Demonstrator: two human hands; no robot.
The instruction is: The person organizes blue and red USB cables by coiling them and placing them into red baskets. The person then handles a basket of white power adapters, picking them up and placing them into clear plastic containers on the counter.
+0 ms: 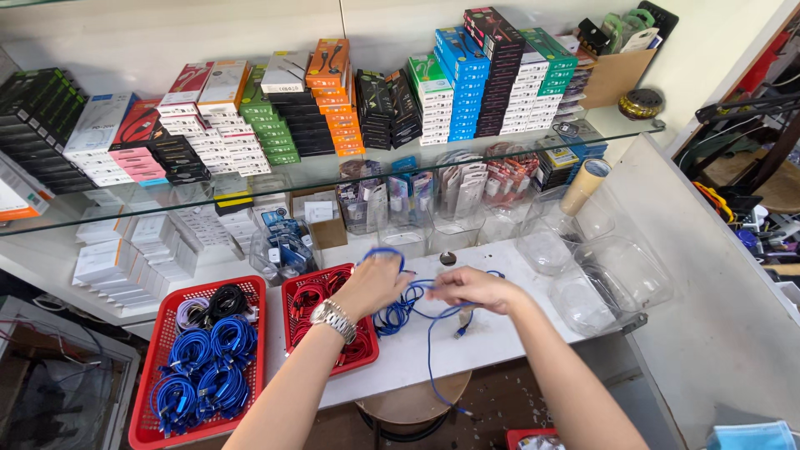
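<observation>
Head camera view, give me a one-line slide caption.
Both hands, left hand and right hand, coil a blue cable over a white counter beside red baskets.

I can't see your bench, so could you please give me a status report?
Both hands, left hand and right hand, gripping blue cable. Cable half coiled. Red basket alongside.

Bare forearms, no sleeves; a silver, seemingly metal-link wristwatch (332, 319) circles the left wrist.

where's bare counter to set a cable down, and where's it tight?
Bare white counter runs from the right hand to the clear plastic jars, plus the front edge strip. A narrow lane separates the two red baskets. Crowded: both baskets hold coiled cables, the blue cable sprawls under the left hand, and boxes and jars line the back.
</observation>
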